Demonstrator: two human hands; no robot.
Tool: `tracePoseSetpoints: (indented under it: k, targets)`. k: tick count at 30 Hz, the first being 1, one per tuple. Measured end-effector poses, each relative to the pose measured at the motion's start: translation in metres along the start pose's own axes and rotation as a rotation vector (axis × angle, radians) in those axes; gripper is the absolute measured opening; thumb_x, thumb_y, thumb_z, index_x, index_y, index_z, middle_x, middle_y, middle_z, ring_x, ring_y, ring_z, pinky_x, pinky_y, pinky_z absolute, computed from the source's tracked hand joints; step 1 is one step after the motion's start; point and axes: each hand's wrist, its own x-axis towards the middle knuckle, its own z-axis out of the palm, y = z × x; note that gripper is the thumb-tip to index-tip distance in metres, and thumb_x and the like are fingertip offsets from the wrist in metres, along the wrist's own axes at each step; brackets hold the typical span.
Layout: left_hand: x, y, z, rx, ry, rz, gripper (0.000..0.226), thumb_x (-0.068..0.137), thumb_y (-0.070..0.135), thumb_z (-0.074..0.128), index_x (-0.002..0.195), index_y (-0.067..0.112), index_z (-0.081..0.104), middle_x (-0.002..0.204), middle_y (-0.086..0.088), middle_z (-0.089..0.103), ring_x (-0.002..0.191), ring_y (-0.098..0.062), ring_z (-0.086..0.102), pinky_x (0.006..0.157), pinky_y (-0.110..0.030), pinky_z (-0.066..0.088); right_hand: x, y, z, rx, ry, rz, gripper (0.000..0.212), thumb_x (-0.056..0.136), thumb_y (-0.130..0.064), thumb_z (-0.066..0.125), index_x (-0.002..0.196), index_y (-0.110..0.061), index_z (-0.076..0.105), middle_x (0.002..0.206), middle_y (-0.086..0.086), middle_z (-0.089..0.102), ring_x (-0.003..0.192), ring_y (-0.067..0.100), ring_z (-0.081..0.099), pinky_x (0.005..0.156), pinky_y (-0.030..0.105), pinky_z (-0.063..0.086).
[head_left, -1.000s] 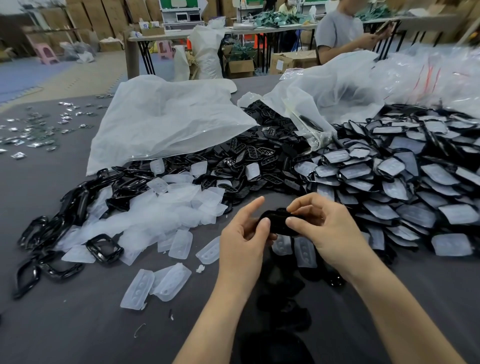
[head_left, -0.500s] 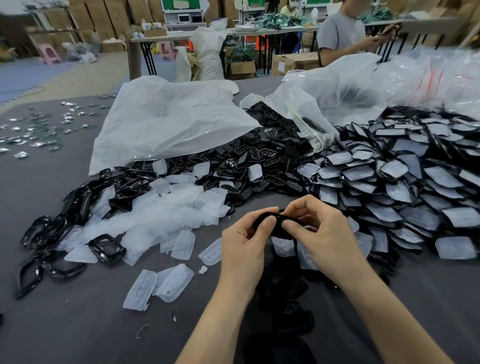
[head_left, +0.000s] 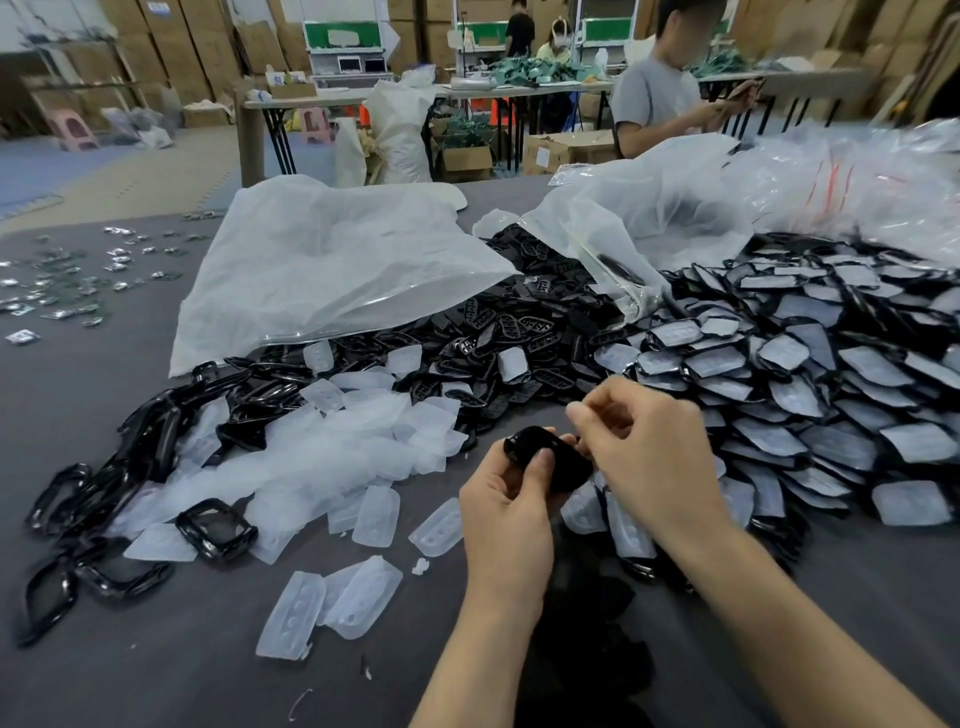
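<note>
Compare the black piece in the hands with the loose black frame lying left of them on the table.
The held black piece is off the table, gripped by the left hand, right hand at its right end; the loose black frame lies untouched on the table.
The held black piece shows a closed face; the loose black frame is open through the middle.
Both are glossy black with rounded corners.

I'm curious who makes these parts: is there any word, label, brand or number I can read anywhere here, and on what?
Nothing here can be read.
White label on the cardboard box: too small and blurred.
Blue-and-white label on a stacked carton: blurred.
Black piece in the left hand: no print shows.
</note>
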Motion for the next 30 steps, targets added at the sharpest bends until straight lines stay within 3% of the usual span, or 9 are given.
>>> tracePoseSetpoints:
  k: [3,6,9,14,18,20,23,27,30]
  targets:
    - [0.005,0.000,-0.006,0.025,0.102,0.026,0.028,0.096,0.002,0.054,0.085,0.018,0.074,0.091,-0.005,0.076,0.093,-0.022,0.072,0.084,-0.032,0.055,0.025,-0.009,0.001,-0.152,-0.015,-0.041,0.011,0.088,-0.028,0.065,0.078,-0.022,0.065,0.063,-0.010,0.061,0.064,0.015,0.060,0.064,0.029,0.049]
    - [0.007,0.001,-0.012,0.019,0.152,0.019,0.034,0.096,0.004,0.054,0.079,0.025,0.075,0.089,-0.003,0.076,0.092,-0.020,0.072,0.088,-0.038,0.053,0.057,-0.022,0.014,-0.206,-0.268,-0.070,0.011,0.087,-0.016,0.061,0.085,-0.022,0.070,0.076,-0.006,0.065,0.078,0.018,0.062,0.073,0.027,0.049]
    - [0.007,0.001,-0.012,-0.007,0.163,-0.004,0.025,0.096,0.005,0.055,0.084,0.018,0.073,0.090,-0.005,0.076,0.093,-0.022,0.072,0.082,-0.036,0.056,0.081,-0.038,0.040,-0.256,-0.411,-0.119,0.021,0.088,-0.010,0.056,0.092,-0.020,0.073,0.097,0.006,0.070,0.091,0.025,0.065,0.085,0.032,0.052]
    - [0.008,0.004,-0.008,-0.132,0.151,-0.037,0.021,0.097,-0.001,0.051,0.091,0.010,0.069,0.087,-0.007,0.076,0.088,-0.019,0.072,0.069,-0.024,0.058,0.109,-0.064,0.092,-0.180,-0.448,-0.131,0.025,0.089,-0.008,0.054,0.105,-0.017,0.070,0.111,0.011,0.067,0.103,0.027,0.062,0.094,0.036,0.049]
    - [0.008,0.003,-0.011,-0.084,0.149,-0.062,0.018,0.095,-0.003,0.052,0.085,0.007,0.063,0.068,-0.002,0.065,0.061,-0.013,0.059,0.053,-0.020,0.046,0.103,-0.069,0.133,-0.277,-0.504,-0.161,0.036,0.094,-0.007,0.047,0.123,-0.022,0.062,0.128,0.009,0.059,0.121,0.027,0.049,0.101,0.039,0.043]
    - [0.009,0.002,-0.014,-0.044,0.173,-0.083,0.022,0.091,-0.007,0.054,0.077,0.010,0.060,0.059,0.002,0.056,0.053,-0.010,0.047,0.047,-0.022,0.038,0.095,-0.067,0.146,-0.357,-0.432,-0.198,0.032,0.095,-0.008,0.046,0.121,-0.018,0.063,0.123,0.008,0.062,0.120,0.026,0.048,0.100,0.039,0.042]
    - [0.011,0.003,-0.018,0.006,0.192,-0.085,0.023,0.086,-0.006,0.055,0.076,0.013,0.061,0.057,0.005,0.059,0.051,-0.007,0.049,0.046,-0.021,0.040,0.092,-0.068,0.151,-0.393,-0.234,-0.280,0.027,0.095,-0.007,0.045,0.114,-0.013,0.064,0.113,0.006,0.065,0.111,0.024,0.052,0.092,0.033,0.044]
    - [0.010,0.002,-0.015,0.091,0.143,0.003,0.024,0.089,-0.006,0.053,0.089,0.012,0.067,0.072,0.001,0.071,0.063,-0.007,0.062,0.053,-0.020,0.046,0.088,-0.073,0.126,0.048,-0.008,-0.227,0.021,0.090,0.003,0.047,0.101,-0.003,0.063,0.096,0.010,0.063,0.089,0.024,0.056,0.076,0.031,0.044]
    - [0.009,0.000,-0.012,0.110,0.063,0.034,0.018,0.095,-0.002,0.052,0.094,0.009,0.066,0.082,-0.003,0.072,0.075,-0.009,0.068,0.059,-0.016,0.051,0.086,-0.068,0.091,0.337,0.117,-0.116,0.022,0.087,0.006,0.052,0.102,-0.009,0.058,0.074,-0.002,0.056,0.070,0.019,0.058,0.066,0.026,0.045]
